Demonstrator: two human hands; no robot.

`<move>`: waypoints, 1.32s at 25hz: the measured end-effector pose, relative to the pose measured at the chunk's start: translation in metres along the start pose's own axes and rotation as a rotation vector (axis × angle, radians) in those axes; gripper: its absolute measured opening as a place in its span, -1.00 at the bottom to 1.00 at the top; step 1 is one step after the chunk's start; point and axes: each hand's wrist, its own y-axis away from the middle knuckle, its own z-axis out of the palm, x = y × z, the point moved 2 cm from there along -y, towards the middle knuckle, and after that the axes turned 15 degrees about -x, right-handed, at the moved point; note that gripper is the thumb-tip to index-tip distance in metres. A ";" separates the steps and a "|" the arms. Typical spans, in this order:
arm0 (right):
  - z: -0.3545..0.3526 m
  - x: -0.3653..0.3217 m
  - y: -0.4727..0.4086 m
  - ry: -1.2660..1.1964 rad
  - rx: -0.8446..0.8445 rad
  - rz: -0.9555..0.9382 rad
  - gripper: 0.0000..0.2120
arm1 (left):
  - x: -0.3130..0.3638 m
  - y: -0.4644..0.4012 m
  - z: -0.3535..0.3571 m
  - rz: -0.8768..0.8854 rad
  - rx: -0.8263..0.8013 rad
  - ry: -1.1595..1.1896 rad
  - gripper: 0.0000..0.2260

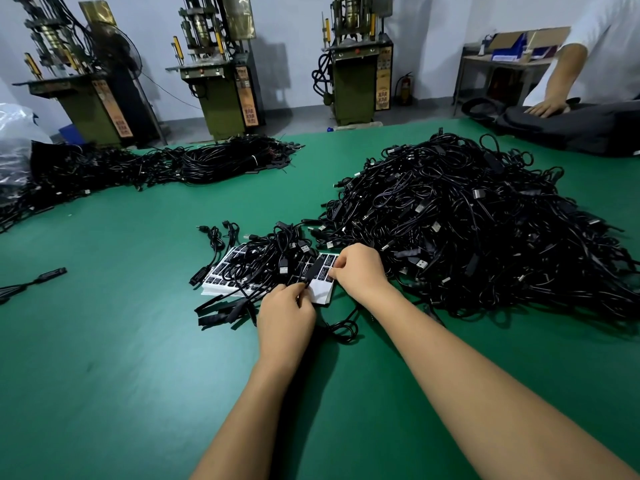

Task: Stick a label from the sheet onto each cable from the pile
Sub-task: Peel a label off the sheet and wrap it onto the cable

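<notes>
Right at the middle of the green tabletop [121, 341] lies the label sheet [320, 292], white with rows of small black labels, most of it buried under a loose tangle of black cables [273, 258]. The left hand [285, 315] is at the sheet's near edge, its grip closed with fingertips pinched on a flat black cable block [311, 271] that slants up across the sheet. The right hand [358, 271] rests on the sheet's right edge, thumb and forefinger pinched together on a label [331, 271] there; how much of it is lifted cannot be told.

Just to the right of the sheet rises the big pile [478, 230], a glossy black heap of thin cords with silver plug ends poking out. Left of the sheet a single cable [38, 280] lies alone, and farther back on that side long bundled coils [221, 157] stretch beside a clear plastic bag [14, 140].

Beyond the tabletop's far edge three olive-green machines [225, 74] stand on a grey floor against a pale wall. At the far right corner, another person's hand [545, 107] presses on a dark bag [571, 128], with a cluttered shelf [512, 51] behind.
</notes>
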 end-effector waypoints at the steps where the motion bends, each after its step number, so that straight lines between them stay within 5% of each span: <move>1: 0.000 0.000 0.001 -0.016 0.008 0.007 -0.82 | 0.000 0.000 0.000 0.000 -0.002 -0.003 -0.79; 13: -0.005 -0.006 -0.009 -0.083 -0.100 0.116 -0.86 | 0.002 0.000 -0.001 -0.007 -0.007 -0.003 -0.78; 21: 0.004 0.001 0.010 -0.048 0.016 -0.029 -0.85 | 0.002 0.000 -0.002 -0.017 -0.001 0.025 -0.81; 33: -0.001 -0.007 -0.007 -0.135 -0.014 0.174 -0.91 | 0.001 -0.001 -0.003 -0.038 -0.019 0.060 -0.80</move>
